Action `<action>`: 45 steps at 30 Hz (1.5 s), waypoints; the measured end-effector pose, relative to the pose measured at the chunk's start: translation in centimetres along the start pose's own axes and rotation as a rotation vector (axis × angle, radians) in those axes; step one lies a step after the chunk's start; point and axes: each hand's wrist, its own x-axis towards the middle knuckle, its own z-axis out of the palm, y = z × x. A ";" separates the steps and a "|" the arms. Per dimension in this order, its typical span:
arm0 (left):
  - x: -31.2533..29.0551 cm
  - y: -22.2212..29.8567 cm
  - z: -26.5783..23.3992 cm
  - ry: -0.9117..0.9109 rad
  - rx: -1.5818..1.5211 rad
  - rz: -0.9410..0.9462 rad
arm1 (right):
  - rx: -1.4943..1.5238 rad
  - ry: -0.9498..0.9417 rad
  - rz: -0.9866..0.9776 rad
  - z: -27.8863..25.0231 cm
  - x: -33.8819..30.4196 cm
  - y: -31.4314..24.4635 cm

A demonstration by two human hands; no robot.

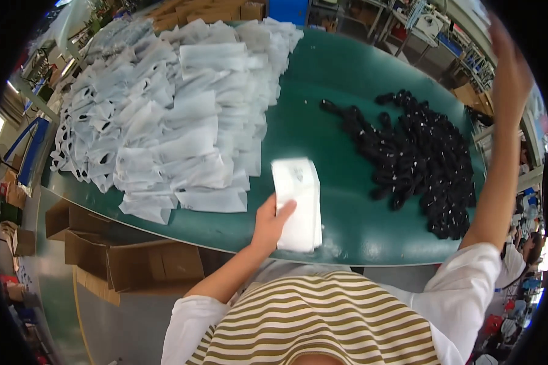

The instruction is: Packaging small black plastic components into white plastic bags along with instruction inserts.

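My left hand (273, 224) is closed round a stack of flat white plastic bags (299, 222), thumb on top, just over the table's near edge. Stretched far out to the right and raised, my right hand (508, 70) is smeared by motion, so its fingers cannot be made out. On the right of the green table (335, 158) lies a heap of small black bundles (426, 158) with white specks, perhaps coiled cables. A large pile of filled, translucent whitish plastic bags (176, 121) covers the table's left side.
Open cardboard boxes (155, 267) stand on the floor below the table's near left edge. More cartons (207, 12) and a blue bin (286, 11) are beyond the far edge. Benches with equipment (429, 27) line the far right.
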 end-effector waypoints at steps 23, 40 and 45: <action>6.3 -2.8 4.0 -0.611 0.410 0.359 | 0.219 -0.797 -0.402 -9.8 -33.8 3.7; 3.3 -6.7 13.1 -0.609 1.685 0.676 | -0.213 -0.979 0.029 -10.6 -34.9 16.0; 2.8 -6.1 13.0 -0.595 1.635 0.772 | -0.347 -1.035 0.008 -11.4 -37.6 19.2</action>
